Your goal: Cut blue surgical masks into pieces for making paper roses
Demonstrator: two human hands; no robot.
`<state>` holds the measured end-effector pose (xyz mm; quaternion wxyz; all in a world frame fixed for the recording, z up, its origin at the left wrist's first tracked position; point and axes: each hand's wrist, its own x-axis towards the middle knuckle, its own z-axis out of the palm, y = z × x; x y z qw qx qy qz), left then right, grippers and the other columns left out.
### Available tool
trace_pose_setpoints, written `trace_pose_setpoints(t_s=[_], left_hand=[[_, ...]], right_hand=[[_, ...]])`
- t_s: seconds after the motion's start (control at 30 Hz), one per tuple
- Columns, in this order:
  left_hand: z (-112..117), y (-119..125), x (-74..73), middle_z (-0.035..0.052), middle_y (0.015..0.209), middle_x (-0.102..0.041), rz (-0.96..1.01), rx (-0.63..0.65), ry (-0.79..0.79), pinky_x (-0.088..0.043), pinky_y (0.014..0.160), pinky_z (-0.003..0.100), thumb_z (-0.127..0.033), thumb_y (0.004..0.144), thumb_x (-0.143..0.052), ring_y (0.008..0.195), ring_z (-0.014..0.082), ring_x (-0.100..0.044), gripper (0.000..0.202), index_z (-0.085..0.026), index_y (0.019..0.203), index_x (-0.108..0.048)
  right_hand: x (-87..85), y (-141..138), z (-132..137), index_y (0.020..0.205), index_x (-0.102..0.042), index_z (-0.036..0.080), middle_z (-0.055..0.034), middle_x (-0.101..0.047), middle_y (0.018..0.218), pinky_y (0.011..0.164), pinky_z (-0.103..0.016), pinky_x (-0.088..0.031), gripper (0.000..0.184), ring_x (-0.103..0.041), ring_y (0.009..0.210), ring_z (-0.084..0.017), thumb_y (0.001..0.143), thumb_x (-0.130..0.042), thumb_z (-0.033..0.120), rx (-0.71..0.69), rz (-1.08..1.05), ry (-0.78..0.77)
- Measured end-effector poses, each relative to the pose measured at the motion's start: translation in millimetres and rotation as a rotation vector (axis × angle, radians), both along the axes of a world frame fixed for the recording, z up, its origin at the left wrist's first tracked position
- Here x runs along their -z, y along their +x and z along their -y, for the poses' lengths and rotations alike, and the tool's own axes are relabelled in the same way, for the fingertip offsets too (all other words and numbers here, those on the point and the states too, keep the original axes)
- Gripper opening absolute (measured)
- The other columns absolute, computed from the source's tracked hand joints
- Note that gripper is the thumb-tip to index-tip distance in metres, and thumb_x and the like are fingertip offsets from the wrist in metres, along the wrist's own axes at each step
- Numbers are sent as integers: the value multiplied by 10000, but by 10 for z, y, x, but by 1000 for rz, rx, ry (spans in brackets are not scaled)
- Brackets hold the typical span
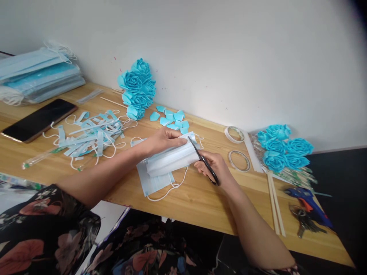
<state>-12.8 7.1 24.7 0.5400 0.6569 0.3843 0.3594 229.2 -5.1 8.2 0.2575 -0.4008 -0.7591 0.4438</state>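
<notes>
My left hand (pixel 164 142) pinches the upper edge of a pale blue and white face mask (pixel 172 158), tilted above the table. In my right hand (pixel 215 167) is a pair of black-handled scissors (pixel 207 164), whose blades meet the mask's top edge near its right end. Beneath it lies another face mask (pixel 153 186) with a white ear loop on the wood. Just behind my left hand are several cut blue petal-shaped pieces (pixel 172 117). Left of my forearm sits a heap of cut mask strips and ear loops (pixel 94 131).
A stack of masks (pixel 40 74) and a phone (pixel 40 119) are at the left. Blue flowers (pixel 137 89) lean by the wall; another flower bunch (pixel 283 147) lies right. Two tape rolls (pixel 239 161), wooden sticks (pixel 275 204), a glue gun (pixel 311 208) and keys (pixel 305 221) occupy the right side.
</notes>
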Motion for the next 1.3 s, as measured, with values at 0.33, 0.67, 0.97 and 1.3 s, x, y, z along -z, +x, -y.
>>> trace_pose_setpoints(t_s=[0.33, 0.67, 0.97, 1.3], left_hand=[[-6, -18, 44, -36, 603, -468, 63, 11, -51, -279, 474, 214, -488, 873, -649, 523, 72, -376, 393, -152, 676, -591], [-4, -32, -1, -21, 629, -566, 168, -11, -208, -382, 538, 237, -443, 817, -714, 546, 96, -471, 306, -163, 718, -642], [-12, -16, 95, 26, 750, -650, 310, -45, -308, -430, 552, 240, -526, 792, -760, 613, 123, -562, 379, -164, 890, -706], [-132, 4, 153, 118, 1184, -722, 639, -101, -377, -566, 881, 385, -516, 765, -801, 1093, 298, -677, 597, -234, 1270, -651]], right_hand=[[-24, -5, 4, 985, -744, 152, 39, -501, 540, 431, -223, -351, 395, -429, 448, -94, 833, -707, 514, 26, -19, -44], [-2, -2, 13, 1031, -759, 158, 41, -484, 526, 422, -240, -349, 438, -422, 442, -103, 805, -736, 532, 62, 6, -47], [21, 28, -18, 644, -543, 202, 28, -540, 498, 387, -218, -342, 484, -456, 383, -83, 827, -679, 629, 347, -126, -8], [32, -23, -60, 580, -467, 225, 47, -450, 409, 505, -262, -489, 592, -435, 362, -85, 870, -562, 733, 503, -302, -27]])
